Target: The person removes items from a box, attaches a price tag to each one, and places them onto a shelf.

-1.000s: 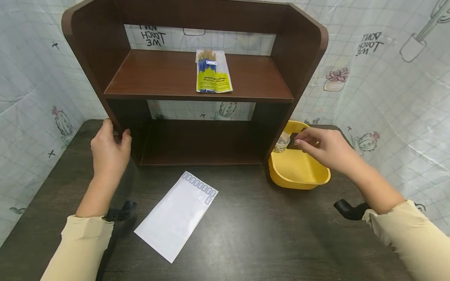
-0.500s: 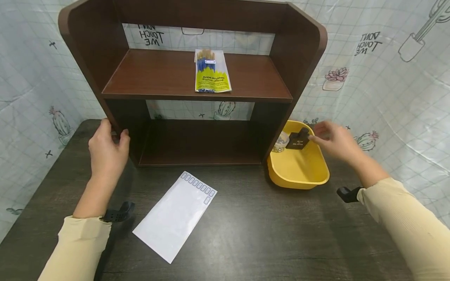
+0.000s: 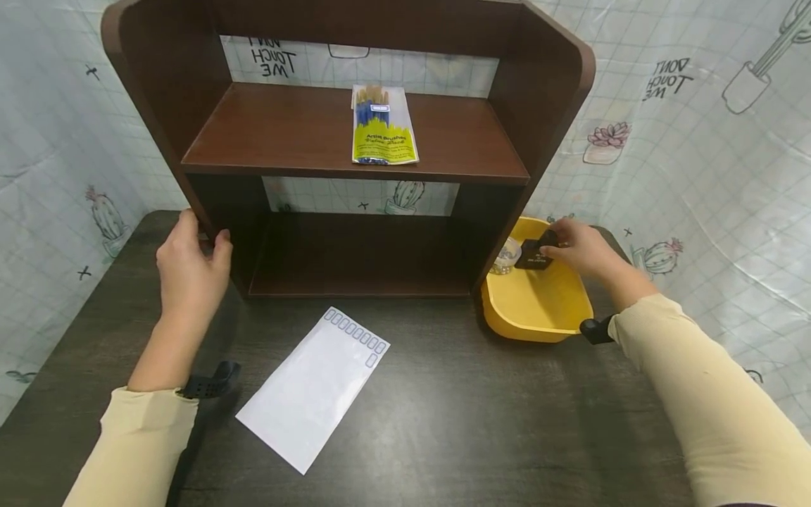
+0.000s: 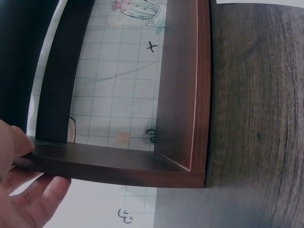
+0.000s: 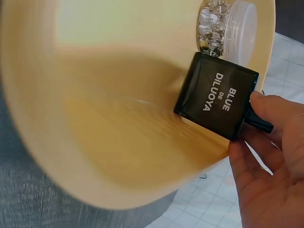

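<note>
My left hand (image 3: 192, 274) grips the left side panel of a dark brown wooden shelf (image 3: 279, 130), thumb on one face and fingers on the other in the left wrist view. At the far right, my right hand (image 3: 581, 248) pinches a small black perfume bottle (image 5: 216, 97) by its neck end, thumb and fingers on either side. White lettering marks the bottle's face. The bottle is tilted inside a yellow plastic bin (image 3: 538, 306), beside a clear round tub (image 5: 242, 31) of shiny metal pins. In the head view my fingers partly cover the bottle.
A pack of artist brushes (image 3: 384, 134) lies on the upper shelf board. On the dark table (image 3: 469, 408) before the shelf is a slanted white sheet (image 3: 313, 391) with small printed boxes along one end. A patterned white curtain (image 3: 684, 162) hangs behind and beside.
My right hand drew back from the bottle to the right, then returned left and took hold of it. My left hand stays on the shelf panel.
</note>
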Demonstrator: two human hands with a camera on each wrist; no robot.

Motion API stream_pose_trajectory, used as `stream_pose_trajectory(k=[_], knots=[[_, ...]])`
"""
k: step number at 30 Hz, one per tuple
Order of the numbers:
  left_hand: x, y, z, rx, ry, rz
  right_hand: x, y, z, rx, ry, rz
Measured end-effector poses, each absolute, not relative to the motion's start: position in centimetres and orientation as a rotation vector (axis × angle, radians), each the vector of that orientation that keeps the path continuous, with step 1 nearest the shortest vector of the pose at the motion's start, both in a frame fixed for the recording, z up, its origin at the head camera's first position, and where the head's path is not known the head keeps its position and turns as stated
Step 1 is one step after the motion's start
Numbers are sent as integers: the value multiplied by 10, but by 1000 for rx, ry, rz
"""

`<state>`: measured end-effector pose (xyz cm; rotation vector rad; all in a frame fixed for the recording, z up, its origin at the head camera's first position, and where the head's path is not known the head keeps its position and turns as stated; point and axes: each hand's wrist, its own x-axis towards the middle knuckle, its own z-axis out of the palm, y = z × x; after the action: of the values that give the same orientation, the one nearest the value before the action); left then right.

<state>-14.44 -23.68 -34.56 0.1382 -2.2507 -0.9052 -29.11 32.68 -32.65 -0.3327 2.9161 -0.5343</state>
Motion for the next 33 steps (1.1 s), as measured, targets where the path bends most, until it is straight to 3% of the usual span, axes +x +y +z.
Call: stream_pose_trajectory(k=[20,33], knots=[[-143,-237,-345,147,-2262,-902,-297,326,-328,-437,2924,-395],[-144,-236,-347,169,-2289,-902,-282,331,-320,-428,2949,-397]])
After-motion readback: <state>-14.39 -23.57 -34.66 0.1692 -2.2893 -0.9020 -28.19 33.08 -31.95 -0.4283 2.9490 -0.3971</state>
